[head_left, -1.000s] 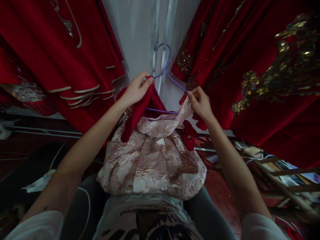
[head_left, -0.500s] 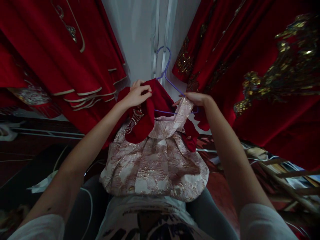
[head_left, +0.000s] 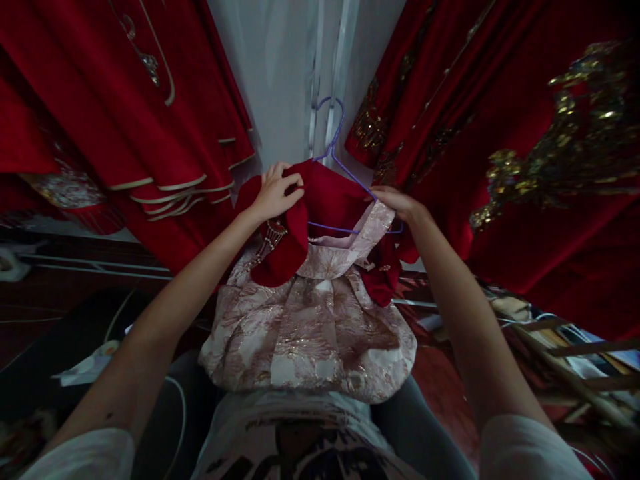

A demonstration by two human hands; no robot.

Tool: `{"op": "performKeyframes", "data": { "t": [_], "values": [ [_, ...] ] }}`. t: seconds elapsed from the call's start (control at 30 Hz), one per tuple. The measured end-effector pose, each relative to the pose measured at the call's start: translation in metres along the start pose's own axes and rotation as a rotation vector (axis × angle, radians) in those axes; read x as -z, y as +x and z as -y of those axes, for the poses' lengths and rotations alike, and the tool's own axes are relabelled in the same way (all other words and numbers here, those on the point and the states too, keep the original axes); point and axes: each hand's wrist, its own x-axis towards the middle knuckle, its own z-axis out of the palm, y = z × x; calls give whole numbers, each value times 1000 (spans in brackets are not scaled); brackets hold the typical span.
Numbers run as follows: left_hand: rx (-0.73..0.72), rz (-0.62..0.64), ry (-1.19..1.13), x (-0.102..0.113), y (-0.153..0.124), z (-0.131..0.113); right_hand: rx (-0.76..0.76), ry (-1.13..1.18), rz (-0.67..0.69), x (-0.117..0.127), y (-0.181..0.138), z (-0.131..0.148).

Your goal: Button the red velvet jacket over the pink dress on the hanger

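The left hand (head_left: 279, 192), thumb and forefinger parted, is laid on bright red, beaded-edge cloth (head_left: 330, 190) at centre; the right hand (head_left: 400, 201) is set at the strap of a pale-pink-and-gold brocade garment (head_left: 320, 327), beside a thin purple hanger (head_left: 332, 147). Whether either is closed cannot be told. The garment is rested at lower centre, probably for support. Dark lettering on the white shirt (head_left: 300, 405) cannot be read.

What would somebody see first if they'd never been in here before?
Probably the shiny, pale pink patterned garment in the middle, with the left hand and right hand above it. Next, perhaps, the thin purple hanger, its hook sticking up between the hands. All that red cloth hanging on both sides stands out too, with sparkly gold decoration on the right.
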Motion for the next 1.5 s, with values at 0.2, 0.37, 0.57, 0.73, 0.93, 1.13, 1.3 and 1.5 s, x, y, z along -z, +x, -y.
{"op": "performKeyframes", "data": {
  "t": [0.2,0.37,0.57,0.73,0.93,1.13,1.3,1.5],
  "values": [
    [-11,4,21,-3,3,4,333,-132,-334,-1,9,-14],
    [-13,15,25,-4,2,1,456,-452,-554,36,0,-34],
    [1,-11,53,-5,-4,-9,314,-596,-618,70,-39,-45],
    [9,-14,56,-6,-7,-13,226,-385,-378,45,-76,-37],
    [29,-22,72,-8,-11,-20,282,-251,-313,-3,-85,-13],
    [38,-67,94,-10,-13,-24,451,-474,-210,-74,-84,23],
    [36,-81,119,-6,-21,-20,442,-391,-158,-105,-90,24],
    [15,-83,47,-29,-68,-34,366,-437,-220,-93,-101,7]
  ]
}}
